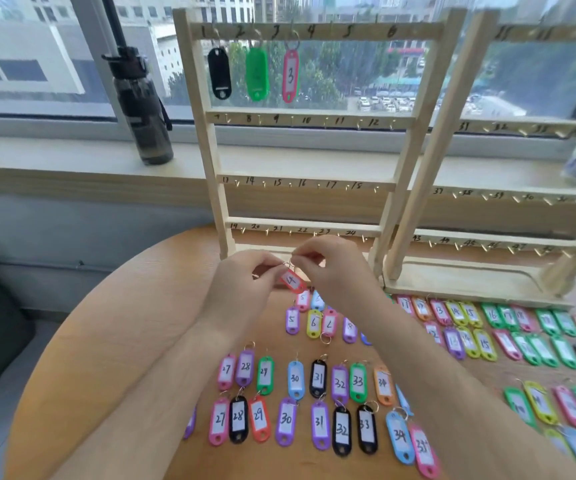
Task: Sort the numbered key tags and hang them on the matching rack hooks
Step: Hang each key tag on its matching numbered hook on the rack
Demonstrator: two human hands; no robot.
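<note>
Well in front of the rack (207, 143), on the table (124, 341), rows of loose tags (319, 424) are laid flat with their numbers up. A shorter row running from 5 to 8 is seen closer to the rack's foot.

Just in front of that foot, above the table, the two hands are held together. The red tag (293, 281), marked 4, is found between them. Its upper end is pinched by the fingers of the left hand (245, 282), and its ring (288, 265) is pinched by the fingertips of the right hand (331, 271). Exactly how the ring is gripped cannot be told, as it is too small. The tag's long axis is tilted: the ring end is pointed up and toward the rack, the free end down, rightward and toward the person. The label is turned to the camera.

From the hands, the goal lies straight ahead and high up the rack. It is past three lower bars with bare hooks, at the top bar (366, 31), where a black tag (219, 72), a green tag (256, 77) and a pink tag (290, 76) are hung under 1, 2 and 3. The number 4 (311, 30) is written just right of the pink tag, almost directly above the hands. The right hand is judged the nearer and better placed for the lift, since the ring is held by it. The tag will probably have to be let swing upright before the ring is slipped on.
</note>
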